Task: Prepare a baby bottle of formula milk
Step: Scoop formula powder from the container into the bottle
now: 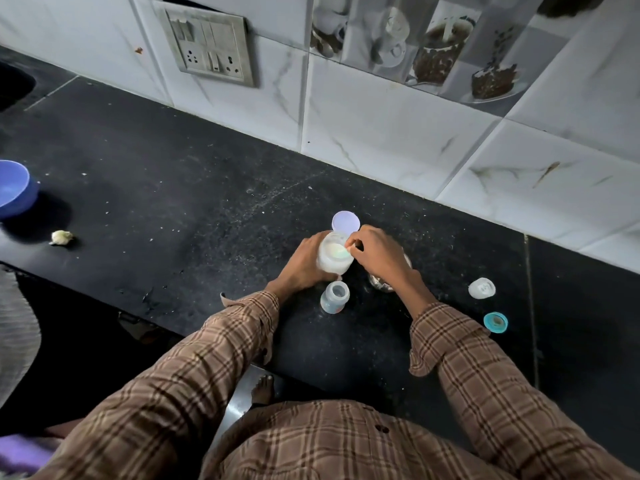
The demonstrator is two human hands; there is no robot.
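Left hand [304, 263]: wrapped round the side of the white jar [334, 256], fingers curled about it, holding it upright on the table [173, 188].
Right hand [375, 252]: above the jar's open mouth, fingertips pinched on the handle of a small scoop [341, 252] that dips into the jar.
White jar: between the two hands, lid off, pale powder inside.
Scoop: its bowl looks pale green, though the glare makes the colour hard to judge.
Jar lid [345, 221]: round, pale lilac, lying on the table just behind the jar, toward the wall.
Baby bottle [334, 297]: open, standing on the table just in front of the jar, near the left wrist, untouched by either hand.
Metal container [381, 284]: mostly hidden under the right wrist; only a shiny edge shows.
White cap [481, 288]: on the table well to the right of the hands.
Teal ring [496, 321]: on the table near the white cap, closer to the table's front edge.
Blue bowl [15, 192]: far left on the table.
Sleeves: brown plaid on both arms.
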